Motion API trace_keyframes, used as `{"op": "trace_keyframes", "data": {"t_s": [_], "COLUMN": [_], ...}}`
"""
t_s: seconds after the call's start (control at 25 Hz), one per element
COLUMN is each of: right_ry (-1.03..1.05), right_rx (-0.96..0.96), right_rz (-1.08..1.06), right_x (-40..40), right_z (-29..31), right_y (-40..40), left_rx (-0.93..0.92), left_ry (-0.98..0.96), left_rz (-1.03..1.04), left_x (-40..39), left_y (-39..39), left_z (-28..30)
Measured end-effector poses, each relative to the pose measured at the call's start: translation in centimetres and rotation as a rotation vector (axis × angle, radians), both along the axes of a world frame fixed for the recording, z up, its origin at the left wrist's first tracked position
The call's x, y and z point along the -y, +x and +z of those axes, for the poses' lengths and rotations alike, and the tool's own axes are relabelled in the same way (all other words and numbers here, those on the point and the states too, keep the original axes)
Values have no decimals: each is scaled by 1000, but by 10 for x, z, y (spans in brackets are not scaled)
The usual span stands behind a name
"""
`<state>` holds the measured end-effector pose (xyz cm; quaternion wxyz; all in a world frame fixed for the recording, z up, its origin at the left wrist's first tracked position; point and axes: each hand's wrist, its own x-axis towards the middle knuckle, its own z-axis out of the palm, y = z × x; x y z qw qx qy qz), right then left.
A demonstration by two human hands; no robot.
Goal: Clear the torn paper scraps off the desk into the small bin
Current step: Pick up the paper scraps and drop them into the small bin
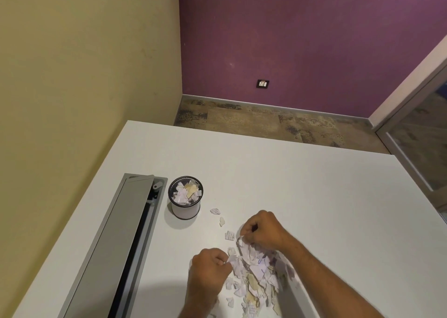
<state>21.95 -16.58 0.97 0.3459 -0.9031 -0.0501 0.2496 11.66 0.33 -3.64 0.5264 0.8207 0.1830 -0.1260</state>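
A heap of torn white and tan paper scraps (257,273) lies on the white desk (302,184) near its front edge. My left hand (209,269) rests at the heap's left side, fingers pinched on scraps. At the heap's far end my right hand (262,227) is closed on a few scraps. Loose scraps (215,211) trail toward the small round mesh bin (185,198), which stands upright to the upper left and holds several scraps.
A grey cable tray with a hinged lid (125,242) runs along the desk's left side, just left of the bin. The yellow wall is close on the left. Beyond the desk's far edge lies brown floor and a purple wall.
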Motion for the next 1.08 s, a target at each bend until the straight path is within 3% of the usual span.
{"op": "trace_keyframes", "data": {"t_s": [0.12, 0.44, 0.72, 0.96, 1.08], "right_ry": [159, 459, 266, -141, -144], "right_rx": [27, 231, 497, 607, 646], "right_rz": [-117, -271, -186, 347, 390], "right_x": [0, -80, -144, -142, -132], "right_z": [20, 67, 54, 33, 31], "right_y": [16, 48, 47, 49, 48], "left_rx": [28, 75, 295, 394, 398], "left_ry": [-99, -78, 1, 229, 353], "left_rz": [84, 204, 322, 375, 281], "left_x": [-15, -53, -92, -119, -117], "left_y": [-4, -1, 38, 74, 93], "left_z": [6, 44, 107, 117, 108]}}
